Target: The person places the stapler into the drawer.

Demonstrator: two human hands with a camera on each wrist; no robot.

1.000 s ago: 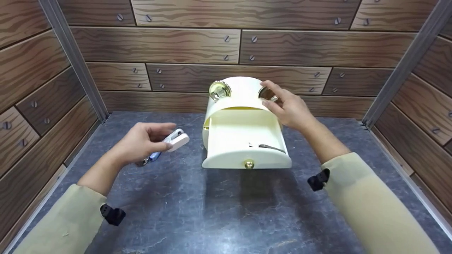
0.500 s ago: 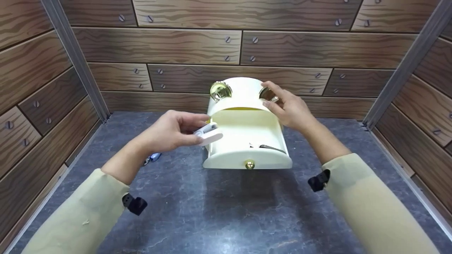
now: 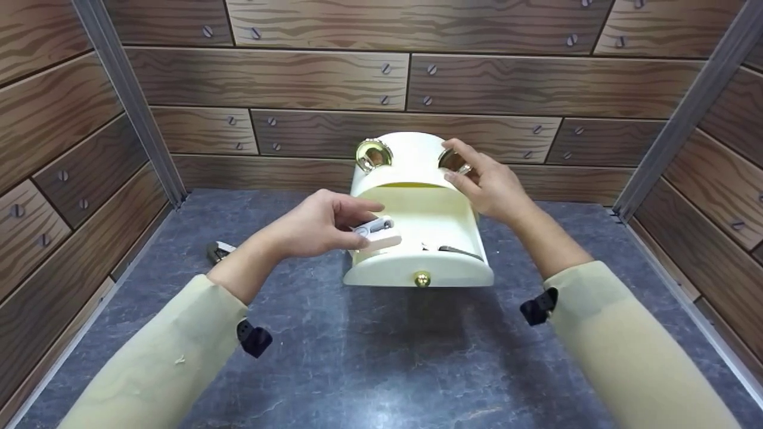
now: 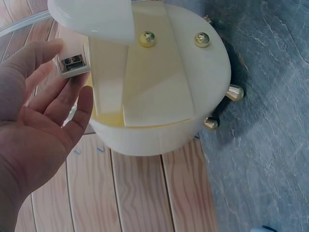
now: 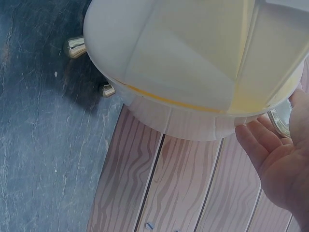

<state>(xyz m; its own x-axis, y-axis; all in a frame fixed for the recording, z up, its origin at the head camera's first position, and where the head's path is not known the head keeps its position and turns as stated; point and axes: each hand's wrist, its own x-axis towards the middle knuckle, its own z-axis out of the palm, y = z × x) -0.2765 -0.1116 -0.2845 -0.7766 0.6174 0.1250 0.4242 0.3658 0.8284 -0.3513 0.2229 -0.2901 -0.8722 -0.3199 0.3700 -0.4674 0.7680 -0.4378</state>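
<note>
My left hand (image 3: 313, 229) pinches a small white block-shaped device (image 4: 72, 50) between thumb and fingers, over the left side of a pulled-out drawer (image 3: 420, 273). A rectangular metal opening like a USB port shows on its end in the left wrist view; a grey piece lies along it in the head view. The drawer belongs to a cream rounded cabinet (image 3: 411, 156) with gold fittings. My right hand (image 3: 495, 185) has its thumb and fingers round the gold cup-shaped ornament (image 3: 451, 159) at the cabinet's top right. Inside the drawer lies a thin dark strip (image 3: 460, 251).
A matching gold ornament (image 3: 374, 155) sits at the cabinet's top left. On the grey marbled table (image 3: 381, 357), a black and white item (image 3: 219, 251) lies partly behind my left forearm. Wood-patterned walls (image 3: 334, 77) stand at the back and sides.
My left hand has moved right with the white device, from beside the cabinet to over the drawer. A blue item on the table is now hidden by my left arm. My right hand stays put.
</note>
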